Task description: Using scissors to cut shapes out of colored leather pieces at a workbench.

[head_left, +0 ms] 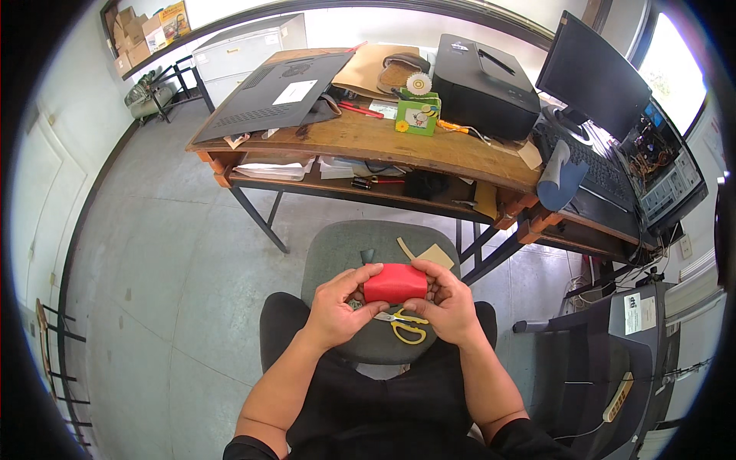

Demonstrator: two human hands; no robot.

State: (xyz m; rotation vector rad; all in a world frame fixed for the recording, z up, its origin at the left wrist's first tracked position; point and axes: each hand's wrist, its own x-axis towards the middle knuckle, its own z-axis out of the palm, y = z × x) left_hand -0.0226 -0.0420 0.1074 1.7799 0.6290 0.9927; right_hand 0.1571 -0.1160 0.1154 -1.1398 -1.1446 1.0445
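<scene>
A smooth red piece, curved like a small box or folded sheet point(395, 283), is held level between my two hands above a grey chair seat point(337, 238). My left hand point(341, 303) grips its left end, fingers behind and thumb below. At the right end, my right hand point(448, 299) grips it the same way. Yellow-handled scissors point(409, 330) lie on the seat just under the red piece, their blades partly hidden by my hands. Beyond it on the seat are a tan scrap point(435, 257), a narrow beige strip point(404, 248) and a small dark scrap point(367, 255).
A wooden desk point(307, 141) stands ahead, carrying a black panel point(276, 92), a green decorated holder point(417, 115) and a black printer point(487, 84). To the right are a monitor point(590, 73), a keyboard point(586, 157) and an opened computer case point(671, 176). A power strip point(618, 397) is at lower right.
</scene>
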